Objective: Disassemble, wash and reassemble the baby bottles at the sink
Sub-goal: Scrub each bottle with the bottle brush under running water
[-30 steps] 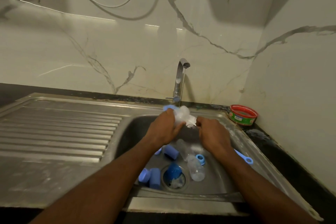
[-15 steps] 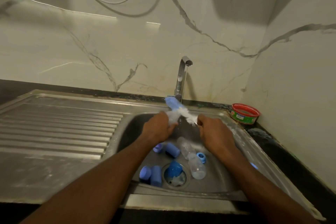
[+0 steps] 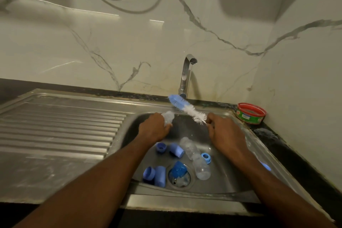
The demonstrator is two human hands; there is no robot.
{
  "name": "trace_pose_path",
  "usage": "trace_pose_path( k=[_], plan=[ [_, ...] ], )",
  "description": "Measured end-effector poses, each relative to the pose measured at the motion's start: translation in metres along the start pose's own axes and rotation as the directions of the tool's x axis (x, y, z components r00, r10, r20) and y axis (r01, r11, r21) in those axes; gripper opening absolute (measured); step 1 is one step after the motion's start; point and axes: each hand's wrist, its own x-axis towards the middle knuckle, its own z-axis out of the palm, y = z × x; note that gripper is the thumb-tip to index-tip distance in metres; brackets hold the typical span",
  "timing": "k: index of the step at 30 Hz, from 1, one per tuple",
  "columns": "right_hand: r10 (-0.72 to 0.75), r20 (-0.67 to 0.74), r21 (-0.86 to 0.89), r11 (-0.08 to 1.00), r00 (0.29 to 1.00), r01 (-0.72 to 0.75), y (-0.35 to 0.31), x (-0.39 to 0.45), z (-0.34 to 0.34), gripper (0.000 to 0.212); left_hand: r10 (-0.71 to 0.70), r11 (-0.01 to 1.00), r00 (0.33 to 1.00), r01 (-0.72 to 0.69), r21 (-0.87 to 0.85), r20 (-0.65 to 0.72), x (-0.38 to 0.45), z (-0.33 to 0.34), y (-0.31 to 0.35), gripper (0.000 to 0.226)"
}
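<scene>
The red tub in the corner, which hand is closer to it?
Right. The right hand is just left of the red tub, holding the brush; the left hand is farther left.

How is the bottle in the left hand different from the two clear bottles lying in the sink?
The held bottle is gripped by the left hand and raised above the basin; the two loose bottles lie on their sides on the sink floor, end to end. The hand covers much of the held one; the loose ones show fully. All are clear plastic and capless.

Head view: forward-down, close over sink (image 3: 240,187), facing wall.
</scene>
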Motion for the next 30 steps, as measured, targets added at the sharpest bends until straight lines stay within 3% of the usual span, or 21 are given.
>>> trace_pose_path(
  k=[2, 4, 5, 8, 11, 13, 15, 17, 21, 24, 25, 28, 30],
  plan=[
    [-0.027, 0.018, -0.010, 1.000, 0.999, 0.027, -0.008, 0.003, 0.001, 0.007, 0.177, 0.981, 0.983, -0.171, -0.087, 0.055, -0.001, -0.002, 0.008, 0.047],
    [-0.010, 0.074, -0.028, 1.000, 0.997, 0.012, -0.017, 0.007, 0.003, 0.013, 0.407, 0.911, 0.907, -0.395, -0.118, 0.108, -0.007, -0.003, 0.027, 0.057],
    [0.014, 0.093, -0.029, 1.000, 0.996, -0.012, -0.017, 0.009, 0.002, 0.016, 0.449, 0.892, 0.887, -0.438, -0.109, 0.111, -0.009, -0.001, 0.035, 0.059],
    [0.042, 0.069, -0.045, 0.998, 0.997, -0.039, -0.009, 0.010, -0.001, 0.006, 0.282, 0.952, 0.957, -0.272, -0.140, 0.063, -0.006, 0.003, 0.031, 0.055],
    [0.006, 0.093, -0.063, 0.998, 0.996, 0.000, -0.003, 0.002, 0.000, 0.009, 0.087, 0.991, 0.996, -0.086, -0.105, 0.000, 0.004, 0.004, 0.005, 0.049],
    [-0.006, 0.094, -0.077, 0.997, 0.996, 0.014, -0.005, 0.002, 0.002, 0.009, 0.129, 0.981, 0.992, -0.127, -0.144, 0.001, 0.005, 0.003, 0.003, 0.048],
    [0.001, 0.097, -0.070, 0.998, 0.995, 0.006, -0.009, 0.006, 0.004, 0.012, 0.320, 0.926, 0.946, -0.303, -0.226, 0.043, 0.002, 0.004, 0.014, 0.054],
    [0.027, 0.124, -0.086, 0.996, 0.992, -0.016, -0.012, 0.009, 0.004, 0.015, 0.432, 0.888, 0.902, -0.423, -0.180, 0.015, -0.001, 0.006, 0.028, 0.057],
    [0.051, 0.030, -0.127, 0.991, 0.998, -0.047, -0.007, 0.008, 0.000, 0.013, 0.155, 0.962, 0.988, -0.157, -0.224, -0.023, 0.001, 0.006, 0.021, 0.048],
    [0.014, -0.048, -0.045, 0.999, 0.999, -0.016, -0.005, 0.008, -0.003, 0.020, 0.027, 0.998, 0.999, -0.025, -0.050, 0.027, 0.007, 0.005, -0.003, 0.045],
    [-0.008, -0.027, -0.023, 1.000, 1.000, 0.008, -0.008, 0.008, -0.001, 0.021, 0.058, 0.997, 0.997, -0.055, -0.058, 0.045, 0.008, 0.004, -0.004, 0.044],
    [-0.035, 0.092, -0.052, 0.998, 0.995, 0.040, -0.020, 0.010, 0.007, 0.022, 0.356, 0.931, 0.929, -0.345, -0.119, 0.099, -0.001, 0.001, 0.017, 0.048],
    [-0.035, 0.066, -0.077, 0.996, 0.997, 0.040, -0.023, 0.012, 0.008, 0.018, 0.411, 0.909, 0.907, -0.402, -0.110, 0.089, -0.004, 0.003, 0.030, 0.055]
  ],
)
